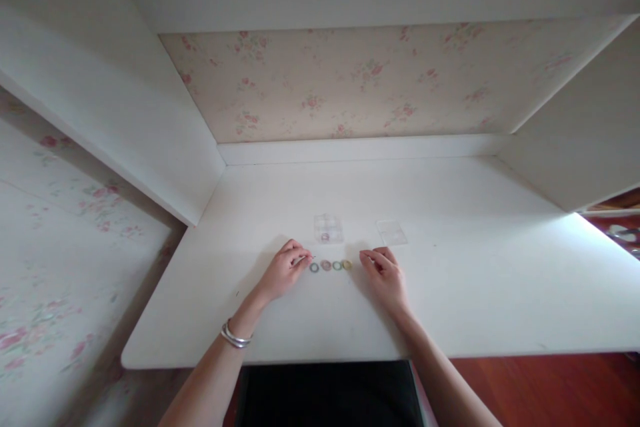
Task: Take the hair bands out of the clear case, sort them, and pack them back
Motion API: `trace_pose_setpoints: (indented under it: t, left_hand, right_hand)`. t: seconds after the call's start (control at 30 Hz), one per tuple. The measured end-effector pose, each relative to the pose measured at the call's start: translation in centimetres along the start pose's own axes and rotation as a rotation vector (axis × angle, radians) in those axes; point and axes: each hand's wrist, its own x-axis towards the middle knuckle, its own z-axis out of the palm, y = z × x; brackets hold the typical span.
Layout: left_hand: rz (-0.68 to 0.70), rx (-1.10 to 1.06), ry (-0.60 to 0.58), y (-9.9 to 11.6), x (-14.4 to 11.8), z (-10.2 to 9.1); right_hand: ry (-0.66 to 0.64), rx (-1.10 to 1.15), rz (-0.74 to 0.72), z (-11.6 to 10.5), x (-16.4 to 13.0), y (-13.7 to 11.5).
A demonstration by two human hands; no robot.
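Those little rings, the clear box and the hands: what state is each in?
Rings: four, flat in a row on the desk.
Clear box: open, one small ring inside.
Lid: off, lying flat right of the box.
Left hand: resting on the desk, fingers pinching something thin.
Right hand: resting, curled, empty.

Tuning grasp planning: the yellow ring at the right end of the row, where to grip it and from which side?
Pinch the yellow ring across its rim from above, approaching from its right side. It lies flat on the desk, the green ring crowds its left, and the right hand sits just beyond the open side.
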Motion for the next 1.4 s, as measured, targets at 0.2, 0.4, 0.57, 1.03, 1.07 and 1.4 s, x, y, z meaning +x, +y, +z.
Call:
trace_pose_setpoints:
  t: [0.2, 0.4, 0.57, 1.03, 1.07, 1.4]
  left_hand:
    - [0.089, 0.058, 0.095, 1.0, 3.0, 1.1]
    - [0.126, 0.172, 0.142, 0.6, 5.7, 2.3]
    - [0.108, 0.148, 0.153, 0.4, 4.8, 1.8]
    - [-0.036, -0.054, 0.183, -1.2, 0.8, 0.1]
    - [-0.029, -0.051, 0.175, -1.1, 0.7, 0.1]
    - [0.043, 0.085, 0.123, -0.7, -0.4, 0.1]
  right_hand:
    - [0.011, 0.024, 0.005, 0.0, 0.2, 0.6]
    - [0.014, 0.02, -0.005, 0.0, 0.2, 0.9]
    - [0.01, -0.032, -0.031, -0.1, 0.1, 0.5]
    - [-0.379, -0.52, -0.497, 3.7, -1.4, -6.7]
    - [-0.387, -0.539, -0.507, 3.9, -1.2, -6.8]
    - [-0.44, -0.619, -0.557, 5.1, -1.2, -6.5]
